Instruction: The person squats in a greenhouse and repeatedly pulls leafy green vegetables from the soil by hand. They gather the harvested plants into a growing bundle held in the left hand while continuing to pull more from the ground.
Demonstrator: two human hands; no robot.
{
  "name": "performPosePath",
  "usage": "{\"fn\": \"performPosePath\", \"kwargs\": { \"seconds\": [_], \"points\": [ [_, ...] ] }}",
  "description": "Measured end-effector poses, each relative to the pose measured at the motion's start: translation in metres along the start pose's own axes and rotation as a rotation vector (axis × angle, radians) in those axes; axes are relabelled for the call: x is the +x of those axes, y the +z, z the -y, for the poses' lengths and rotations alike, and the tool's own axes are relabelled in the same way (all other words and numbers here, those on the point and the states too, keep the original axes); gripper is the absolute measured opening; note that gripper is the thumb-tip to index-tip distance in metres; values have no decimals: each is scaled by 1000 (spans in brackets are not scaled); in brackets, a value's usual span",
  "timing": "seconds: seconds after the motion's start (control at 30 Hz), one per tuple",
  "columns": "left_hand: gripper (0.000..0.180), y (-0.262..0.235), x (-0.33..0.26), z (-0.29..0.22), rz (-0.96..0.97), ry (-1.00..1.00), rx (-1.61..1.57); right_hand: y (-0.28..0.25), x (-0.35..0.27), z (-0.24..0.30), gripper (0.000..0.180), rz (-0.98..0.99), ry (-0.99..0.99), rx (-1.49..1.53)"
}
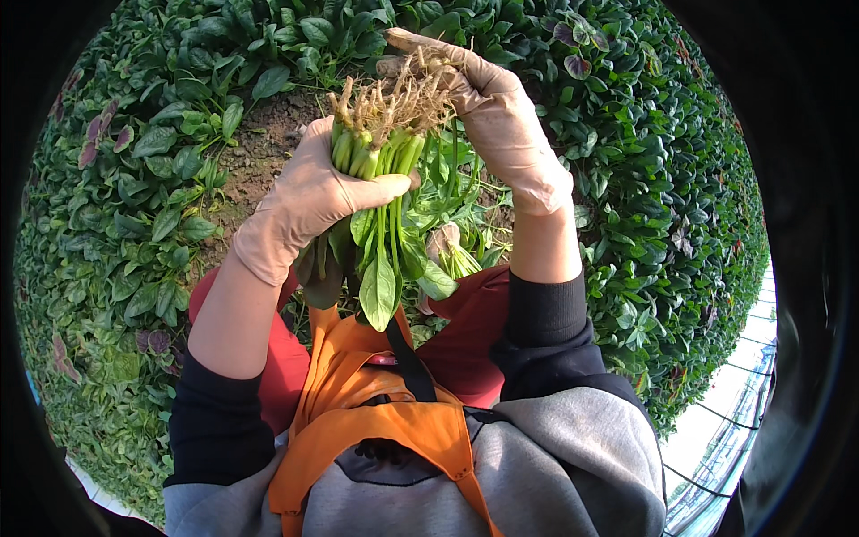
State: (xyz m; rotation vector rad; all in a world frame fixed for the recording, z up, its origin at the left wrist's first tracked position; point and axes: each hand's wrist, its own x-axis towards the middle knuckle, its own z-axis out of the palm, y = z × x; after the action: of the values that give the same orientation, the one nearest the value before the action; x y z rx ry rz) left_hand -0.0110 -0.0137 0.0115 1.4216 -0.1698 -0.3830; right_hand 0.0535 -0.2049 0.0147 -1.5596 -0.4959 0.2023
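Note:
My left hand, in a thin pale glove, is closed around a bunch of spinach. The bunch is upside down, its tangled tan roots on the far side and its green leaves hanging toward my lap. My right hand, gloved the same way, reaches over the root ends from the right. Its fingers are stretched out and apart, against the roots; the thumb is hidden. Below the bunch, between my knees, more spinach stems lie near the ground, partly covered by the hanging leaves.
Dense spinach plants grow on both sides and ahead, with some reddish-purple leaves among them. Bare brown soil shows left of the bunch. My orange apron and red-clad knees are close beneath. Pale sheeting borders the plants at lower right.

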Motion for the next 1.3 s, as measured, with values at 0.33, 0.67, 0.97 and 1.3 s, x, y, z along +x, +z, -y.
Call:
{"fn": "performPosePath", "kwargs": {
  "seconds": [0.33, 0.67, 0.97, 1.3],
  "points": [
    [38, 3, 0, 1, -24, 3, 34, -7, -2, -5, 31, -93, -53, -244],
    [36, 5, 1, 2, -13, 69, 88, 1, -3, -3, 27, -60, 91, -126],
    [29, 1, 6, 8, -311, 135, -109, -9, 0, 12, 22, -460, -256, -518],
    [26, 7, 20, 27, -506, 190, -112, 56, -9, 0, 28, -281, 36, -230]
  ]
}}
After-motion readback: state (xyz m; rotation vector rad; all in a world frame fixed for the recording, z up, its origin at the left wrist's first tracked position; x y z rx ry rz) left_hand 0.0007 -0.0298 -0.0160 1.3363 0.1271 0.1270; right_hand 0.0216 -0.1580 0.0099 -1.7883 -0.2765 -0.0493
